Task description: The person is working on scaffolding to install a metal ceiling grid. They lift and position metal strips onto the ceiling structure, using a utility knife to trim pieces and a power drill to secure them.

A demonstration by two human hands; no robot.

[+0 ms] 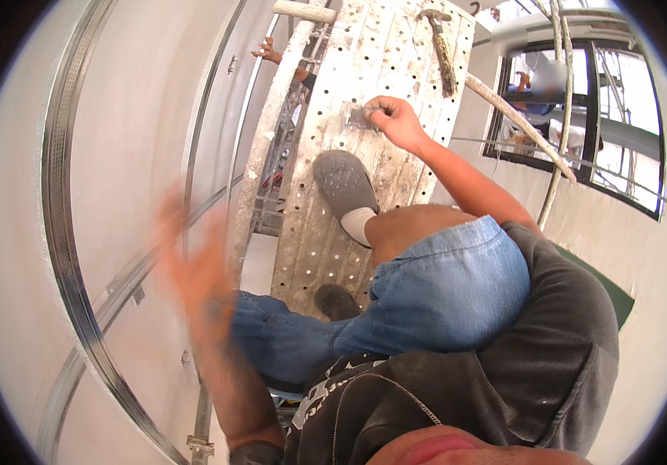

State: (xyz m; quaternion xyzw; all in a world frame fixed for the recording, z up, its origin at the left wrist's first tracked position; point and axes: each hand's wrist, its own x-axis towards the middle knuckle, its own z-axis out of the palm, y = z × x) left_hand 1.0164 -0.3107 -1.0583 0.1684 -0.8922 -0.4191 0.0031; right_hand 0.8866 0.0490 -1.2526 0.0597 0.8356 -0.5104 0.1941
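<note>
My right hand (397, 122) is closed, its thumb and fingers pinched on the edge of a small see-through piece (357, 116) that looks like clear plastic. It is held just over the perforated scaffold plank (403, 70); its exact kind is too unclear to name. My left hand (194, 260) is raised on the left near the metal wall framing, smeared by motion, so its fingers are unclear. A claw hammer (442, 58) with a worn, stained handle lies on the plank beyond my right hand.
Scaffold tubes (271, 116) run along the plank's left side, with a gap below. Another person's hand (269, 53) grips a thin pole there. Metal channels (70, 256) line the left wall. At right, a diagonal tube (520, 128) crosses before a black-framed window (589, 116), with a person beyond.
</note>
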